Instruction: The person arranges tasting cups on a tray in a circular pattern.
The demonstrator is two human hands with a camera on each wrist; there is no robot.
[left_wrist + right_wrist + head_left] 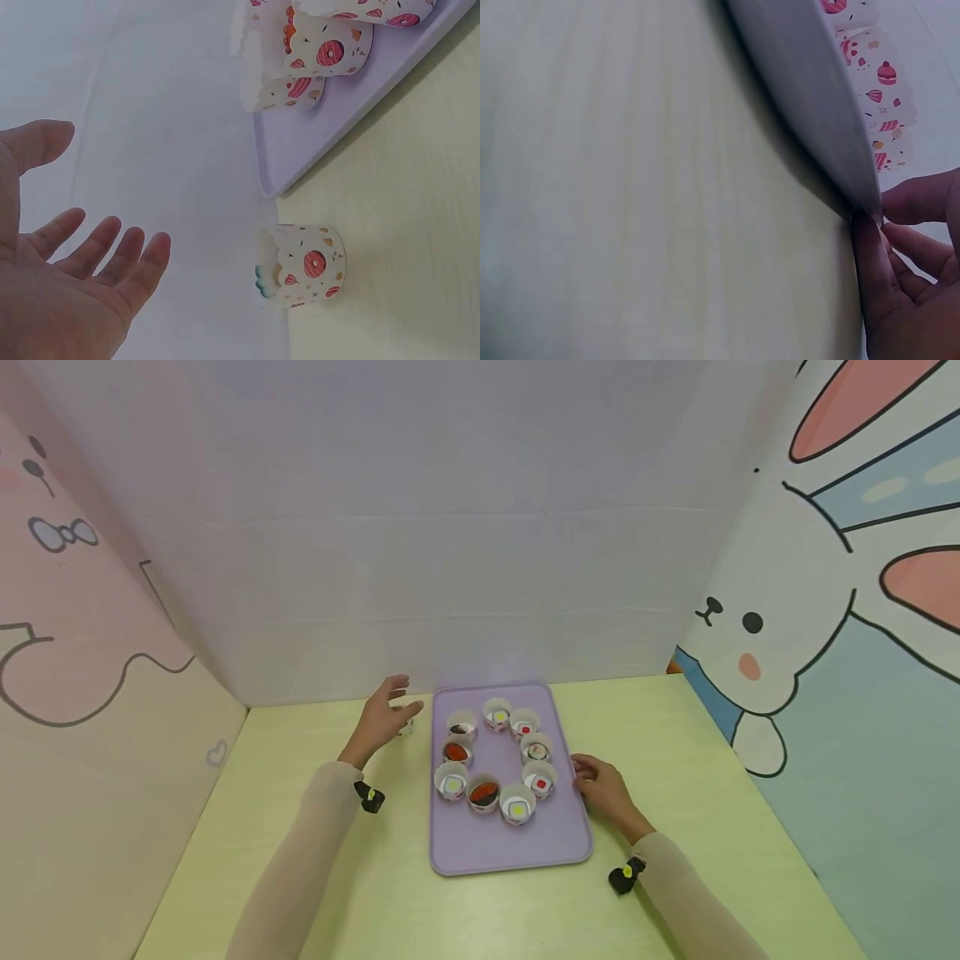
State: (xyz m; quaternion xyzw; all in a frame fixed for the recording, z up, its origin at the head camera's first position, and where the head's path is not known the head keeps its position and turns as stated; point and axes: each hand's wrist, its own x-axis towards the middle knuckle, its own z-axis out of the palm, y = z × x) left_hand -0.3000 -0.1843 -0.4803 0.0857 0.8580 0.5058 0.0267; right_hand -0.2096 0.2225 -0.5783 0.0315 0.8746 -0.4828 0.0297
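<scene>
A lilac tray (510,852) lies on the table, bearing a ring of several patterned paper baking cups. Inside those cups are small pieces, some orange-red, others white with a yellow or red middle. My right hand (606,789) pinches the tray's right rim, thumb and fingertips meeting at its edge in the right wrist view. Left of the tray, my left hand (378,720) hovers with fingers spread and holds nothing. One separate paper cup (311,266) stands on the table near it; a bit of teal shows at its rim. In the head view the left hand partly covers this cup.
The pale yellow table (360,893) meets a white cloth backdrop (420,568) just behind the tray. Side panels with cartoon drawings, including a rabbit (780,643) on the right, border the table.
</scene>
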